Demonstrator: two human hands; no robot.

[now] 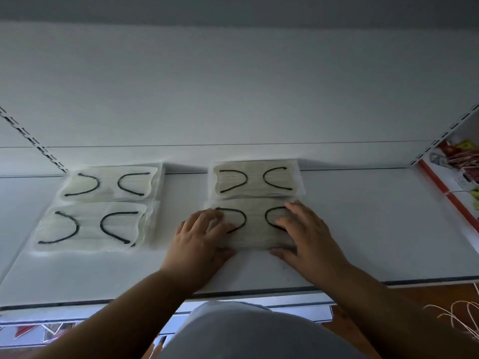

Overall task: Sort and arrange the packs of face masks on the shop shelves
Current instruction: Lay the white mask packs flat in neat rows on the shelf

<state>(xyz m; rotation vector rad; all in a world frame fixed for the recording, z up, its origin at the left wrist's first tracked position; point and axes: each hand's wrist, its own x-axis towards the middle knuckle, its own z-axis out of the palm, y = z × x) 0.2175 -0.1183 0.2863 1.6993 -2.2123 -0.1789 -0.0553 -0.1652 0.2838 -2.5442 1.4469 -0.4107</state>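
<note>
Several clear packs of pale face masks with black ear loops lie flat on a white shop shelf [363, 229]. Two sit at the left, one behind [108, 183] and one in front [90, 226]. At the middle, a rear pack [255, 179] lies against the back panel. A front pack [255, 229] lies just before it. My left hand [199, 239] rests on that front pack's left end, fingers spread. Over the pack's right end lies my right hand [305, 234], with its thumb at the near edge.
The shelf's front edge [259, 290] runs just before my body. Slotted uprights stand at the far left [33, 141] and right [445, 133]. Beyond the right upright, a neighbouring shelf with a red edge strip [451, 195] holds colourful packets [464, 156].
</note>
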